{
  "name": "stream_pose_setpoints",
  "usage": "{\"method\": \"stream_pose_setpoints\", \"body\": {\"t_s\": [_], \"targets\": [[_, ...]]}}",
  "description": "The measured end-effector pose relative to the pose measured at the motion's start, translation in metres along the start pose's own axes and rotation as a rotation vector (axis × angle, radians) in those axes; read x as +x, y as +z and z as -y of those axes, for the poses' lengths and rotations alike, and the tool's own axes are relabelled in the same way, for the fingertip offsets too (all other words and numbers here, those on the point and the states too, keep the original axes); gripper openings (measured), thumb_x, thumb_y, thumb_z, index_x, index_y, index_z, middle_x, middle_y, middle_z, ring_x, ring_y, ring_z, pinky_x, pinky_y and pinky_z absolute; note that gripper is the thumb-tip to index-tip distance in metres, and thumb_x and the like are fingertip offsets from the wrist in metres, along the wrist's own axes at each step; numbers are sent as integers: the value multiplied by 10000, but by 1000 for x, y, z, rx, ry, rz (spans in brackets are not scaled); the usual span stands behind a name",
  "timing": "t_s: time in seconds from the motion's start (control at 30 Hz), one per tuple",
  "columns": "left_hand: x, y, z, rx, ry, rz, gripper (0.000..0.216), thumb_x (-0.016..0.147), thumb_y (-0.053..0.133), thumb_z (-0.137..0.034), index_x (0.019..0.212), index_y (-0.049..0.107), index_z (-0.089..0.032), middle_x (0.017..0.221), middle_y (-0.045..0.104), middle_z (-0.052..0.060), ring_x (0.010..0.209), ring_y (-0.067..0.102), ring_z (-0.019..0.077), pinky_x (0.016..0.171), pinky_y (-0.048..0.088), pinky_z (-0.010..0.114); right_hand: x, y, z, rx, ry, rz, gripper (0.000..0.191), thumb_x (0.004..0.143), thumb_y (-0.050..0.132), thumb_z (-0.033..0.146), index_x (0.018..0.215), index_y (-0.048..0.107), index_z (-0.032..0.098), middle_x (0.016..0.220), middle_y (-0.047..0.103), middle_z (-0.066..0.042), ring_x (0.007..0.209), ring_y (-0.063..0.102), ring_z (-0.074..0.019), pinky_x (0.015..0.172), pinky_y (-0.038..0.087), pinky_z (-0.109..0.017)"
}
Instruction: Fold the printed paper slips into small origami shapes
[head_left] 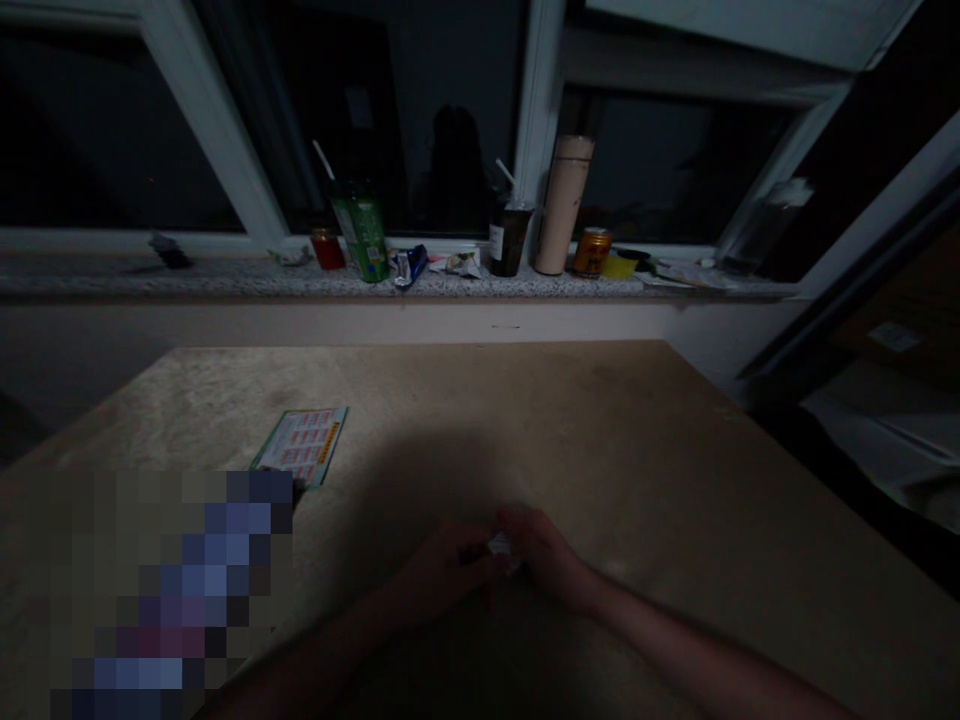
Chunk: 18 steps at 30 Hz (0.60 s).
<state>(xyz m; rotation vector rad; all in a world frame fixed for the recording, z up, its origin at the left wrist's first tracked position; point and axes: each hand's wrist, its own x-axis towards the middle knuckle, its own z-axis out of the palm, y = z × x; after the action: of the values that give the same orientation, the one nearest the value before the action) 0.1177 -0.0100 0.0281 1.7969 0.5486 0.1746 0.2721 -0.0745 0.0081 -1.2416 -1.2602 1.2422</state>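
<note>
Both hands meet over the near middle of the wooden table (570,420), in dim light. Between them is a small pale, shiny thing (501,543), mostly covered by fingers; its kind cannot be made out. My left hand (459,556) is closed on its left side, with thumb and fingers pinched. From the right, my right hand (546,548) curls its fingers around the other side. A dark shadow falls on the tabletop just beyond the hands.
A printed card (306,445) lies left of the hands, beside a pixelated patch. Along the stone windowsill (450,285) stand a green can (367,235), a red jar (327,250), a drink cup (508,240), a tall pink flask (564,205) and a gold can (592,252).
</note>
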Motion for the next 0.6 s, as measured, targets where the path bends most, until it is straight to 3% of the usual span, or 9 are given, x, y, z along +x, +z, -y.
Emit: {"method": "stream_pose_setpoints", "body": {"t_s": [0.13,0.3,0.47,0.6], "targets": [[0,1,2,-2,19,0,555,898,313,-576,686,604,-155,542,551,-15,520,520,114,556,394,193,-1,1,-2,-52,-19,28,591,896,339,582,570,568,145,505,502,6,478,443,-97,491,357,-217],[0,4,4,5,6,-36,559,896,300,-589,681,586,-159,472,486,-37,441,457,95,508,367,185,0,-1,3,-45,-59,64,610,886,314,612,571,556,148,514,482,12,479,421,-93,484,343,-215],[1,3,3,78,-4,-167,527,925,252,-528,674,549,-174,540,499,-23,512,464,115,531,363,203,3,-8,6,-62,-72,96,516,800,483,624,581,506,158,544,424,33,503,363,-85,474,306,-206],[1,2,3,120,15,-237,512,923,236,-527,674,523,-183,600,502,-11,566,452,132,563,357,223,2,-7,5,-62,-26,116,483,807,488,604,610,490,163,553,407,40,500,333,-78,458,280,-201]]}}
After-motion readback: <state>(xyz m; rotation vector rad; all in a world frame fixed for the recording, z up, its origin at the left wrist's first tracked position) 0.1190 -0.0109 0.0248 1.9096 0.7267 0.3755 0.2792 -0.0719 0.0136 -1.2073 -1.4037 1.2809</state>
